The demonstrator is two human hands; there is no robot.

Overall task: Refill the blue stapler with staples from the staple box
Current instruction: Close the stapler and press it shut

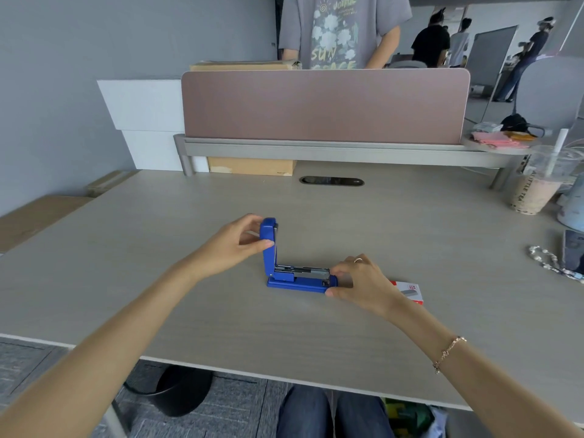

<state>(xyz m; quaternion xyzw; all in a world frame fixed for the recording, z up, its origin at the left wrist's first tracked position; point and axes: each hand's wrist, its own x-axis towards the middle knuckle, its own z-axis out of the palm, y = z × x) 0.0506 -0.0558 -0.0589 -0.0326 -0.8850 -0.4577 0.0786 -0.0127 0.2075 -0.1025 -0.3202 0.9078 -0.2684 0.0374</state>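
The blue stapler (297, 284) lies on the desk with its lid swung upright, so it forms an L. Its metal staple channel is exposed along the base. My left hand (235, 243) pinches the upright lid near its top. My right hand (360, 281) grips the front end of the base, fingers at the channel's tip. Whether staples sit in the channel is unclear. The white and red staple box (410, 292) lies on the desk just behind my right hand, partly hidden by it.
A drink cup with a straw (534, 188) stands at the right edge, with a bead chain (550, 262) and a phone (573, 249) nearer. A pink divider panel (325, 105) and shelf cross the back. A person stands behind it. A cable slot (331, 181) is mid-desk.
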